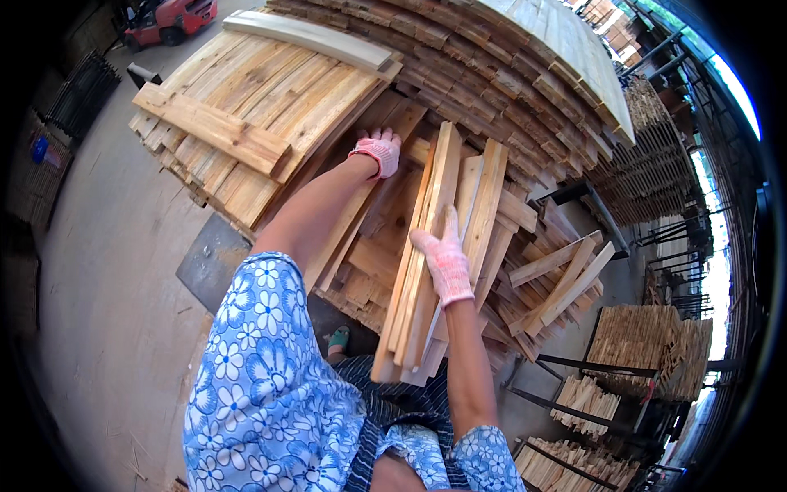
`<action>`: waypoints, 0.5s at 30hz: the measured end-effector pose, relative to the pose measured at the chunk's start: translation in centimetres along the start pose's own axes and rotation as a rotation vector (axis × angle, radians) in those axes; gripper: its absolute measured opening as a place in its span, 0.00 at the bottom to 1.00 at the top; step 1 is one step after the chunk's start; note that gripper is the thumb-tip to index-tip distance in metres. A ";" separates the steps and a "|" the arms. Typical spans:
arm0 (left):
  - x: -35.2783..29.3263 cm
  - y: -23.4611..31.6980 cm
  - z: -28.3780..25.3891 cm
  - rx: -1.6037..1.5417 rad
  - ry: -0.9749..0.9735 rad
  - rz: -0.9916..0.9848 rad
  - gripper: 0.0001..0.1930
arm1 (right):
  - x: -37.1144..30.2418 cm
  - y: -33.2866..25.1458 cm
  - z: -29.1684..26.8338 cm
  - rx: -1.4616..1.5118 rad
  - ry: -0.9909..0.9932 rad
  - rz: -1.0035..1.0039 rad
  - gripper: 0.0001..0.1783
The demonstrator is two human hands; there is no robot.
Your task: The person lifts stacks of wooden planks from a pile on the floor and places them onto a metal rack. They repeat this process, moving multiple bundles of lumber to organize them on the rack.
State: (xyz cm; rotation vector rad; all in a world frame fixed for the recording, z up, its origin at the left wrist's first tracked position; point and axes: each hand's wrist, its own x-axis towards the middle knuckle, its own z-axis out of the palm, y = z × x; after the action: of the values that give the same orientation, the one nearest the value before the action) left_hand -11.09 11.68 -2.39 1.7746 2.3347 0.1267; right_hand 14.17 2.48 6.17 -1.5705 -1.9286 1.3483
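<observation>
Head view: 2 gloved hands, well apart, over a work area crowded with cut wood.
Left hand (377, 152): fingers spread, reaching over a brown board (399, 115) just beside the pale stack (238, 90); it seems to rest there rather than grip (whether the fingertips press down, I cannot tell).
Right hand (448, 261): laid over the long boards (445, 172), thumb and pointing finger parted; whether the other fingers are clamped around an edge is hidden.
Long boards: directly in front of the person, side by side on the slant, near ends close to the apron (393, 402), far ends toward the tall stack (492, 74).
Pale stack: ahead and to the left, with 1 loose plank (215, 129) across its near side and 1 pale beam (307, 39) along its far edge.
Loose pile (566, 271): short pieces at odd angles, right of the right hand.
Good handling: the right hand would do best with its thumb against an outer side, so the boards cannot fan out; the left should keep its fingertips clear of the gaps between boards (splinters and pinching look the likeliest trouble).
</observation>
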 end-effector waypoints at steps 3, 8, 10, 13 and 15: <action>-10.1 -0.2 -2.0 -0.308 0.402 0.067 0.23 | 6.3 1.1 4.3 -0.291 0.138 0.127 0.61; -34.9 -6.7 1.4 -0.900 0.602 -0.432 0.12 | 7.8 1.6 7.3 -0.401 0.195 0.121 0.62; -43.2 -8.0 6.1 -1.299 0.565 -0.926 0.12 | 7.4 0.1 8.7 -0.392 0.171 0.135 0.62; -43.7 -5.3 8.3 -1.992 0.362 -0.997 0.24 | 8.3 -1.6 12.1 -0.329 0.165 0.110 0.62; -40.1 -2.4 6.8 -2.345 0.249 -1.026 0.20 | 8.5 -2.6 13.1 -0.328 0.154 0.148 0.62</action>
State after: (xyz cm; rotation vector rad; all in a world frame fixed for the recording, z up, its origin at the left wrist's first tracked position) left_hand -1.67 -27.89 -4.97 -0.5515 1.0277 1.7451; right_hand 0.13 4.00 -0.97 -1.9401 -2.0485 0.9620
